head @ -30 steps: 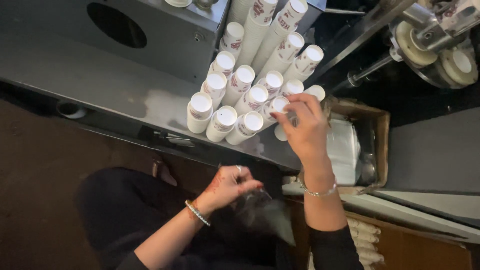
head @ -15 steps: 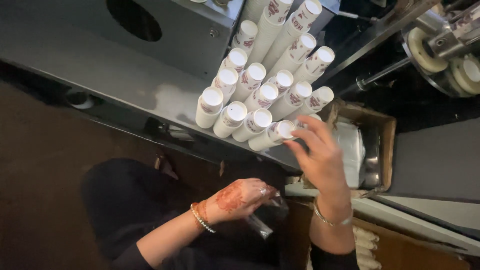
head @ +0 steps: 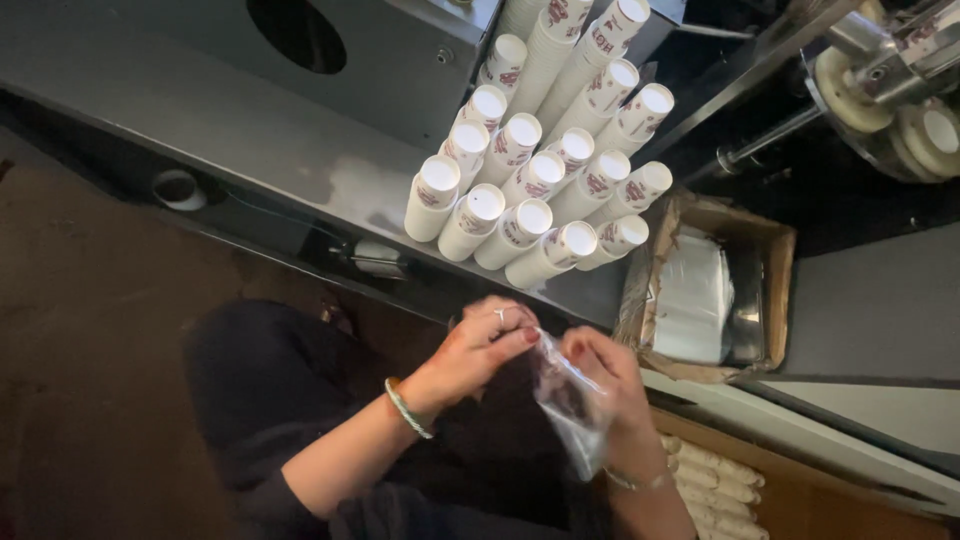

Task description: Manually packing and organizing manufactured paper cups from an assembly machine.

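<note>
Both the left hand (head: 470, 350) and the right hand (head: 600, 375) pinched the mouth of a clear plastic bag (head: 570, 410) in their fingers, nothing visibly bagged, while stacked paper cups (head: 530, 215) lay waiting on the surface (head: 250, 140).

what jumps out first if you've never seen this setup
The cluster of white paper cup stacks standing on the grey metal machine top, upper centre. Below it, the left hand and right hand both pinch a clear plastic bag. A cardboard box with plastic inside sits at right.
</note>
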